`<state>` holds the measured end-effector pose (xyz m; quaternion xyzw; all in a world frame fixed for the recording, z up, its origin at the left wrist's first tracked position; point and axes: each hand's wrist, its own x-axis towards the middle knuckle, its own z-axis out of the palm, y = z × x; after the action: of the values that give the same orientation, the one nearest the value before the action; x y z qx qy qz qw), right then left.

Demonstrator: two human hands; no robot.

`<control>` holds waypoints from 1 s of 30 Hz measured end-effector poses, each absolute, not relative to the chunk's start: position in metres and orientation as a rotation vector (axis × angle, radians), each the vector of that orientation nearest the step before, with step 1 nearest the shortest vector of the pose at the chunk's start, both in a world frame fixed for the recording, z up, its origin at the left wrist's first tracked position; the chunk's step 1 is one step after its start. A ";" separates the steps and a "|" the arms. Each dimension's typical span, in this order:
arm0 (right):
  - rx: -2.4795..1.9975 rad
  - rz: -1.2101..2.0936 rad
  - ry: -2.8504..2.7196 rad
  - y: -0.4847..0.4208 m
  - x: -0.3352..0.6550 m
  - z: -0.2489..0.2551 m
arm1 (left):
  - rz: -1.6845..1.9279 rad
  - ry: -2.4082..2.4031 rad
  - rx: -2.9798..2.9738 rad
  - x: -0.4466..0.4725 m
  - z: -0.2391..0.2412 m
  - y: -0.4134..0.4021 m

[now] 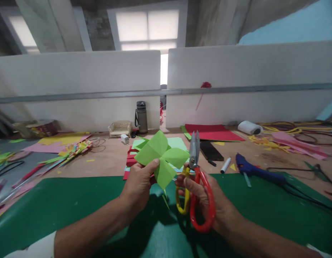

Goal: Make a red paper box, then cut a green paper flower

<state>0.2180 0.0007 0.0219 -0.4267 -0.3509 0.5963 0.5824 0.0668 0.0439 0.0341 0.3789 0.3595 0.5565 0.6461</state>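
Note:
Between the thumb and fingers of my left hand (140, 181) is a light-green paper flower (161, 157) with several petals, creased from the middle. My right hand (206, 193) holds a pair of scissors (197, 175) with one red and one yellow handle loop. The blades point up and stand slightly apart, just right of the flower's right petal. Thin green paper strips (165, 200) show below the flower, over the green mat (96, 200). Behind the flower lie pale-green and red papers, partly hidden by it.
A blue glue gun (252, 168), a white marker (225, 165) and a black phone (211, 150) lie to the right. Red sheets (214, 132) are farther back. A dark bottle (141, 117) stands near the white partition (74, 75). Coloured paper flowers (77, 148) lie at left.

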 end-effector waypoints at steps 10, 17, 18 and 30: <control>-0.988 1.378 -0.889 0.006 0.208 0.026 | 1.210 0.788 0.884 0.073 0.024 0.036; -0.983 1.364 -0.965 0.001 0.211 0.031 | 1.189 0.758 0.883 0.073 0.024 0.034; -0.991 1.360 -0.977 0.001 0.212 0.032 | 1.181 0.739 0.891 0.073 0.025 0.034; -1.040 1.334 -1.004 0.007 0.217 0.031 | 1.145 0.751 0.922 0.070 0.024 0.040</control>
<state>0.2175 0.0069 0.0314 -0.4401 -0.4249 0.5646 0.5541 0.0702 0.0397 0.0245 0.4104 0.3344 0.5097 0.6782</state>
